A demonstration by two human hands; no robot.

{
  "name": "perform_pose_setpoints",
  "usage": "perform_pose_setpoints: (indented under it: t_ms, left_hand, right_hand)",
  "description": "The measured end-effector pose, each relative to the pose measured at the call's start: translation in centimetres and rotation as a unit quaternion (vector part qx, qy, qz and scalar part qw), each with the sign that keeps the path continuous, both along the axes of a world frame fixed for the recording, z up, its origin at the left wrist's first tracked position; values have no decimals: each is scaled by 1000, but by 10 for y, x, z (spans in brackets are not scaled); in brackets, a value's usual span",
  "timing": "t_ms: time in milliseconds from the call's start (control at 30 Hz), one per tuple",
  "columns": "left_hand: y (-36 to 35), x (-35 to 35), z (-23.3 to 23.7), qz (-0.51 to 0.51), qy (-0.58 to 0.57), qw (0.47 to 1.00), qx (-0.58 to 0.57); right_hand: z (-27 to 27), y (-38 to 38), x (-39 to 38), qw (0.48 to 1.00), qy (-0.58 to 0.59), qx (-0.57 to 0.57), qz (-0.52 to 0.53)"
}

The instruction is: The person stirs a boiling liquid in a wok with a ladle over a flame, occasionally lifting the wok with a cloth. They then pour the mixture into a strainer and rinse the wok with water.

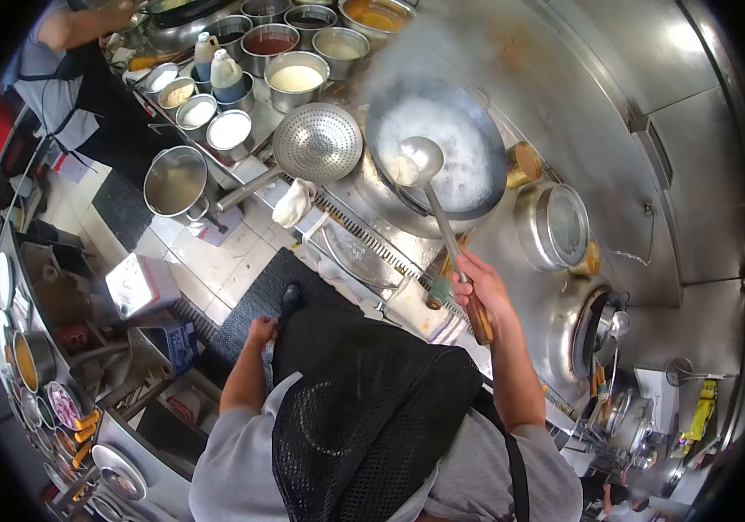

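Note:
My right hand is closed round the handle of a long metal ladle with a wooden grip. The ladle's bowl is over a large dark wok full of white, foamy, steaming liquid, and something pale lies at the bowl's left side. My left hand hangs low beside the black apron, away from the stove; its fingers look curled, but what they hold, if anything, is hidden. A perforated strainer rests left of the wok, its handle pointing down to the left. By that handle lies a white cloth.
Metal pots of sauces, small bowls of white powder and bottles stand at the upper left. A steel pot is below them. Another person works at the upper left. A lidded pot stands right of the wok.

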State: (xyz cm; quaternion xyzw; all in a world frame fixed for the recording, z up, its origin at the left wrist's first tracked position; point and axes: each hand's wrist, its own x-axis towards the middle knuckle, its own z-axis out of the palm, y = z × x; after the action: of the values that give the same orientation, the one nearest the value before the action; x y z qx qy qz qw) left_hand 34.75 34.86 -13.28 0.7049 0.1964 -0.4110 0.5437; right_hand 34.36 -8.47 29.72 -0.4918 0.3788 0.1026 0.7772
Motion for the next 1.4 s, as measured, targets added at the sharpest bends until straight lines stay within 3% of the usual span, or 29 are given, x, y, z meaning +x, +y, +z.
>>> perform_pose_setpoints:
  t_ms: [33, 100, 167, 233, 267, 433, 467, 533, 567, 600, 633, 667, 700, 733, 767, 833, 867, 900, 933, 967, 1000, 1033, 1100, 1133, 1167, 1200, 1267, 1400]
  left_hand:
    - [-3, 3, 1, 65, 1, 998, -8]
    - [-8, 12, 19, 47, -23, 999, 12]
    - [-10, 22, 38, 25, -49, 998, 32]
    - [-9, 26, 50, -11, -43, 997, 61]
    - [-3, 28, 42, -28, -17, 999, 25]
    - [8, 27, 29, -8, 9, 1000, 9]
    - [16, 29, 16, -77, -7, 997, 11]
    - [24, 34, 13, -99, 16, 995, 8]
    - [25, 39, 13, -113, 45, 993, 2]
    - [26, 41, 16, -204, -19, 979, 17]
    - [26, 46, 17, -216, -22, 976, 20]
    - [28, 49, 12, -284, -141, 948, 23]
    - [28, 52, 11, -347, -258, 902, 21]
    - [25, 53, 8, -320, -277, 906, -2]
    - [17, 60, 14, -334, -276, 901, -6]
    - [1, 77, 31, -356, -144, 916, 114]
    - [-2, 82, 33, -376, -142, 909, 113]
    - [-1, 87, 30, -407, -242, 880, 39]
    - [-2, 88, 26, -431, -334, 837, -42]
    - [-9, 90, 26, -448, -326, 831, -48]
    - [-19, 94, 27, -351, -156, 922, -54]
    - [-30, 97, 29, -236, 20, 970, -51]
    - [-47, 93, 35, -246, 18, 969, -6]
    - [-53, 92, 38, -240, 6, 971, -4]
    - [-58, 92, 40, -233, -7, 973, -2]
    - [-60, 93, 41, -238, -7, 971, 1]
    - [-61, 94, 43, -364, -106, 925, -16]
    - [-76, 88, 62, -328, -48, 943, 28]
  right_hand:
    - [-2, 0, 7, 1000, -4, 1, 2]
    - [-8, 0, 20, 991, -47, 121, 5]
    - [-16, -1, 32, 988, -62, 141, -13]
    - [-60, -19, 43, 898, -101, 425, -54]
    - [-78, -23, 46, 845, -148, 514, -27]
    - [-67, -2, 33, 814, -223, 527, -103]
    - [-68, -7, 20, 786, -253, 555, -99]
    - [-65, -20, -10, 752, -294, 580, -102]
    - [-59, -26, -29, 774, -307, 541, -122]
    - [-51, -30, -48, 793, -318, 499, -143]
    - [-43, -31, -67, 811, -327, 456, -164]
    - [-31, -29, -84, 807, -335, 454, -175]
    - [-16, -25, -101, 882, -310, 292, -201]
    - [-7, -22, -116, 929, -270, 122, -223]
    - [-6, -18, -129, 925, -271, 118, -238]
    - [-6, -9, -156, 949, -163, -83, -256]
    - [-10, -5, -170, 949, -132, -123, -257]
    - [-18, -1, -183, 945, -123, -122, -277]
    - [-31, 3, -195, 944, -62, -205, -250]
    - [-47, 6, -208, 934, 2, -283, -217]
    - [-62, 10, -215, 913, 62, -349, -202]
    - [-70, 15, -225, 882, 137, -425, -150]
    - [-146, 12, -266, 740, 116, -660, -60]
    - [-140, 19, -267, 796, 208, -567, -42]
    - [-147, 23, -275, 796, 212, -564, -47]
    - [-160, 28, -284, 776, 236, -584, -42]
    - [-180, 31, -299, 748, 271, -606, -23]
    - [-198, 27, -316, 745, 304, -593, -23]
